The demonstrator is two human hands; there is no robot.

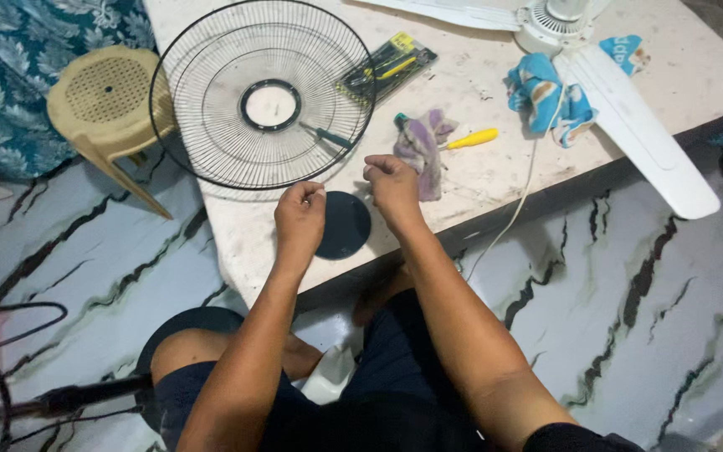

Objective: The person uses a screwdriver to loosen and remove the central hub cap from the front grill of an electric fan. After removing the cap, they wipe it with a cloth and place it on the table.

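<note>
Both hands are hovering low over the near edge of the desk (pixel 495 180): the left hand (pixel 299 216) is curling into a loose fist, thumb and forefinger pinching something tiny and pale, and the right hand (pixel 392 181) is closing in the same way, fingertips pressed together. What sits between those fingertips is too small to make out; it could be a screw or clip, I cannot tell.

Just beyond the knuckles the round wire fan guard (pixel 263 94) is lying flat, part of it overhanging the desk's left edge. It looks light and springy, thin wires likely bending under a squeeze, so the stiffer outer rim or the centre ring is looking like the safer place to take hold. A dark round disc (pixel 343 224) is resting between the wrists, near the desk's front edge.

A teal-handled tool (pixel 325 135) is lying under the guard, partly masked by wires. The white fan blades (pixel 638 134) are running out of view at the top.
</note>
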